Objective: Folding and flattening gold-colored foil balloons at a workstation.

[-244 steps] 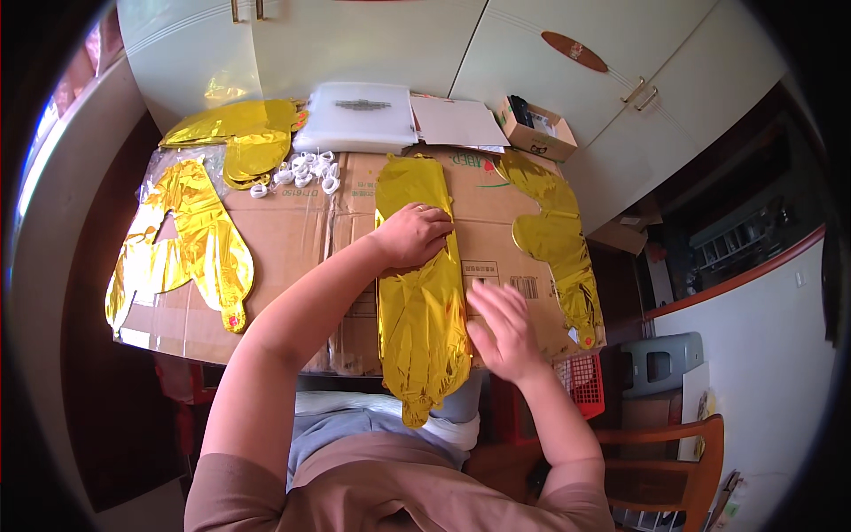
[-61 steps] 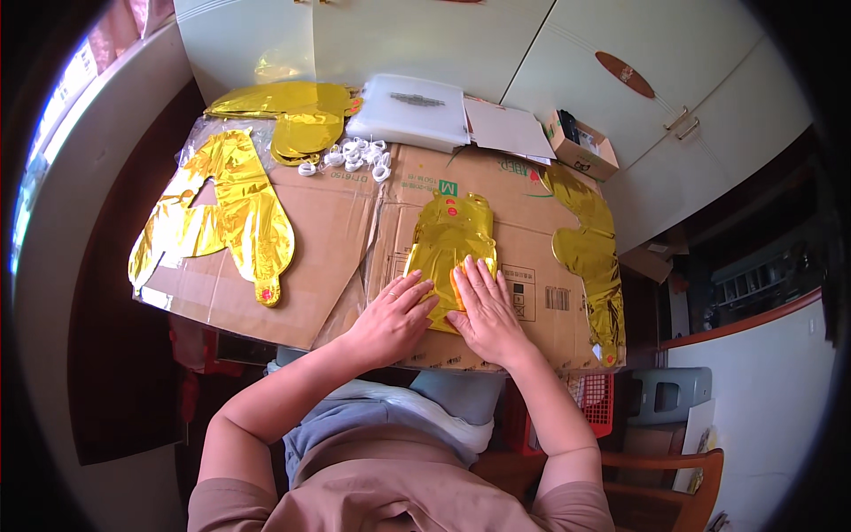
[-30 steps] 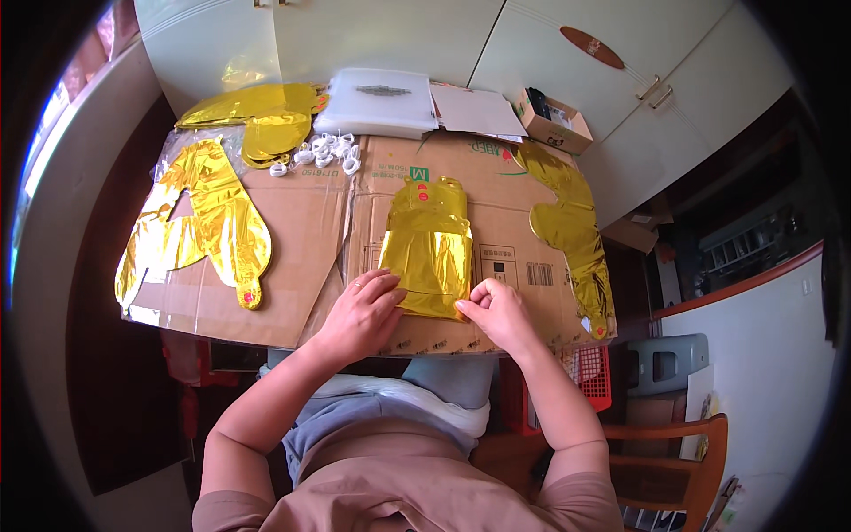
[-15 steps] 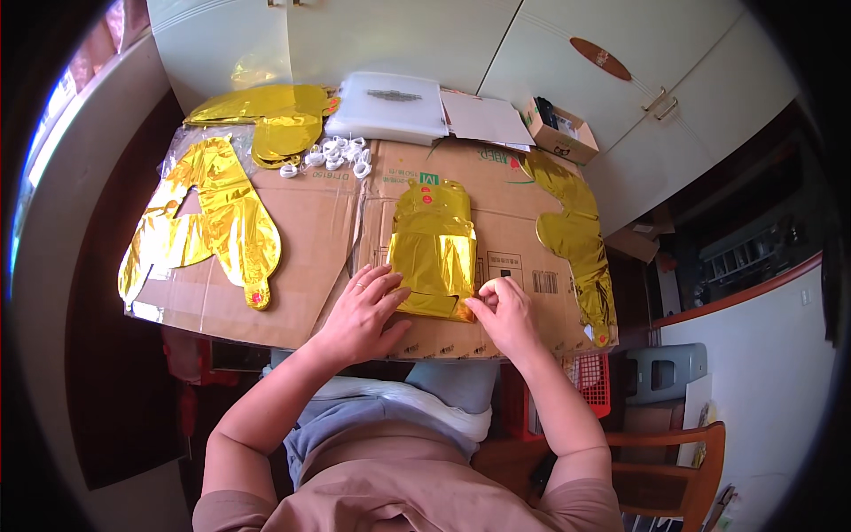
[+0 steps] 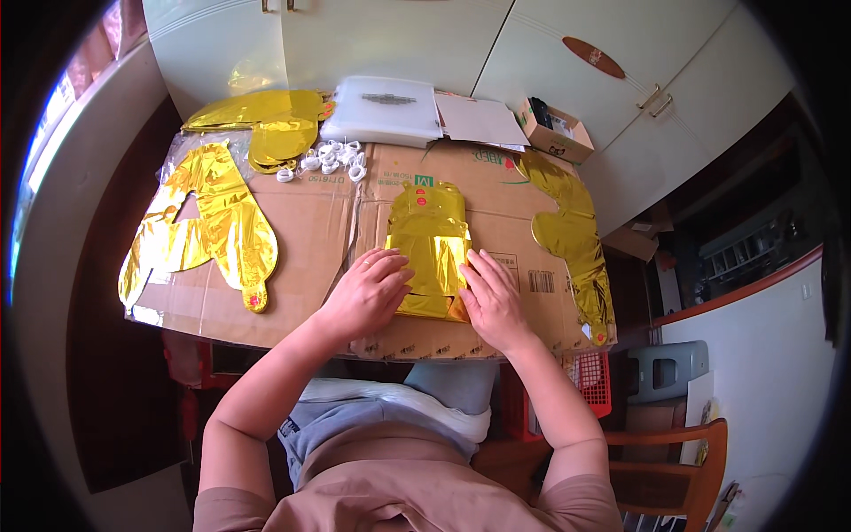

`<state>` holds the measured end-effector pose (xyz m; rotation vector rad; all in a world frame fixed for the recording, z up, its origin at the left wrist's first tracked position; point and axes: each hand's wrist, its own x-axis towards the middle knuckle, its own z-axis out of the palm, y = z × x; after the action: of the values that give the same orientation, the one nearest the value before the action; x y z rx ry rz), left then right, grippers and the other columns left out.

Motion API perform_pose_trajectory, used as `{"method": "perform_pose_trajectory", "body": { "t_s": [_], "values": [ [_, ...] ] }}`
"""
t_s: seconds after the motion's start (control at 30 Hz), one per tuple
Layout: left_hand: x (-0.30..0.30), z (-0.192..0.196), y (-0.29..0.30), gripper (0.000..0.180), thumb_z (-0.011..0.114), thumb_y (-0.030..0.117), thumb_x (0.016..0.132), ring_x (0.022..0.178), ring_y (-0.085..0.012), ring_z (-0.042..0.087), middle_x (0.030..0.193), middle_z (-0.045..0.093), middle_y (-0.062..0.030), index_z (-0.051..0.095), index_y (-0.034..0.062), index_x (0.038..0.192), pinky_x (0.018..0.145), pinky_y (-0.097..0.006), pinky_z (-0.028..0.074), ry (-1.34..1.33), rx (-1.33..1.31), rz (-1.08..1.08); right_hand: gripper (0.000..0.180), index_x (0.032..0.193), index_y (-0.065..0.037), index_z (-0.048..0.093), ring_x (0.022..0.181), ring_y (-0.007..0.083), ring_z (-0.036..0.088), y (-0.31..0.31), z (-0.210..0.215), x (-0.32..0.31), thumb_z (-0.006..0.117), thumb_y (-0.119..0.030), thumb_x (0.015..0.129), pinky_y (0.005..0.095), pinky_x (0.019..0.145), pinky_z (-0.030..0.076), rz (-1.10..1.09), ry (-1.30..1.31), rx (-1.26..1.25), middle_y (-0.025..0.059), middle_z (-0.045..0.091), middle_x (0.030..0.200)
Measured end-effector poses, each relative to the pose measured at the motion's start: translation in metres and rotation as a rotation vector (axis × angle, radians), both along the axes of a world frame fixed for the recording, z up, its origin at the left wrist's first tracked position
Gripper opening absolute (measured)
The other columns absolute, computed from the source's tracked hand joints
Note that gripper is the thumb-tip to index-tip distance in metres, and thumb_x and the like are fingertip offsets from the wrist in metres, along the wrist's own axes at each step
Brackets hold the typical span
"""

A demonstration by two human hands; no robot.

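Observation:
A flat gold foil balloon (image 5: 430, 253), folded into a compact block, lies on the cardboard in front of me. Two small red spots mark its upper part. My left hand (image 5: 365, 291) rests at its left edge, fingers extended and slightly bent onto the foil. At the opposite edge, my right hand (image 5: 494, 300) is spread with its fingertips on the foil, near the lower right corner. Neither hand grips anything. To the left is an unfolded, A-shaped gold foil balloon (image 5: 222, 208); a curved gold foil balloon (image 5: 572, 235) lies along the right side.
Flattened cardboard (image 5: 301, 222) covers the table. Toward the back are more gold foil (image 5: 288, 120), several bundles of white cord (image 5: 332, 160), a translucent plastic case (image 5: 386, 111), pale sheets (image 5: 479, 120) and a small open box (image 5: 558, 133). Cabinets (image 5: 381, 40) stand behind.
My right hand has let go of the balloon's lower right corner, moved up slightly and spread its fingers on the right edge. My left hand has shifted a little upward.

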<state>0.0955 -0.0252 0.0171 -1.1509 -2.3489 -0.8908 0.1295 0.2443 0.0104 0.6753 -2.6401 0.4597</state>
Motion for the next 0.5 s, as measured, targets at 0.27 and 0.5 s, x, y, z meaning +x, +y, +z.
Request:
{"method": "perform_pose_trajectory", "body": {
  "t_s": [0.27,0.5],
  "values": [
    [-0.017,-0.016,0.002,0.025,0.070,0.008,0.089,0.114,-0.0373,0.063,0.116,0.066,-0.0174,0.068,0.0003,0.113,0.100,-0.045,0.051,-0.022,0.002,-0.114,0.062,0.152,-0.001,0.038,0.150,0.0353,0.028,-0.002,-0.011,-0.008,0.056,-0.031,0.101,0.0497,0.123,0.020,0.022,-0.188,0.130,0.0193,0.030,0.162],
    [-0.028,-0.015,-0.010,0.023,0.070,0.007,0.088,0.113,-0.0357,0.063,0.116,0.065,-0.0162,0.068,0.0005,0.110,0.099,-0.043,0.052,-0.052,-0.025,-0.160,0.068,0.156,-0.002,0.031,0.152,0.0356,0.025,0.001,-0.013,-0.011,0.051,-0.038,0.103,0.0497,0.124,0.017,0.027,-0.233,0.143,0.0198,0.026,0.164]
  ]
}}
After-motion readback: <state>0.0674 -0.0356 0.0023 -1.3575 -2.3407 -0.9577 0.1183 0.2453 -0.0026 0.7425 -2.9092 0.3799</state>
